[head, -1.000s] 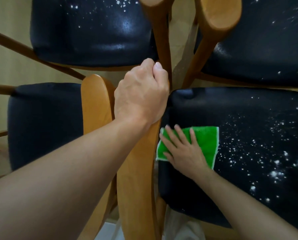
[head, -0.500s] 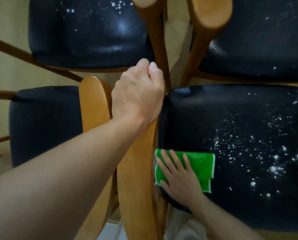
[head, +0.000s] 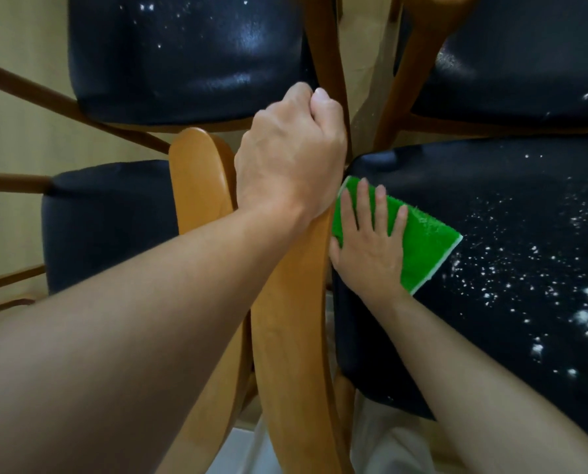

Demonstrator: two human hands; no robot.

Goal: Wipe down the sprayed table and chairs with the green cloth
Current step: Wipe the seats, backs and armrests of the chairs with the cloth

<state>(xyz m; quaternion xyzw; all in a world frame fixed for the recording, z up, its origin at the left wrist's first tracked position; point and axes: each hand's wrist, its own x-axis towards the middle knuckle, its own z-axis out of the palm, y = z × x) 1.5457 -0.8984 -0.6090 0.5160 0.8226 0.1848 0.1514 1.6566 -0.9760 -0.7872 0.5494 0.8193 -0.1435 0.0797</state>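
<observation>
Green cloth (head: pixel 419 244) angled diagonally, right hand (head: pixel 371 244) flat

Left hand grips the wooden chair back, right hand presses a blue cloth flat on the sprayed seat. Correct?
Not quite: the cloth is green, not blue, as the head view shows. The rest holds: the left hand grips the wooden chair back, and the right hand presses the cloth flat on the sprayed seat.

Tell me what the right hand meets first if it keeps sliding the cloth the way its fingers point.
Probably the seat's back corner: the right hand presses the green cloth flat on the black seat, fingers aimed toward the wooden backrest post. Depth there is unclear.
</observation>
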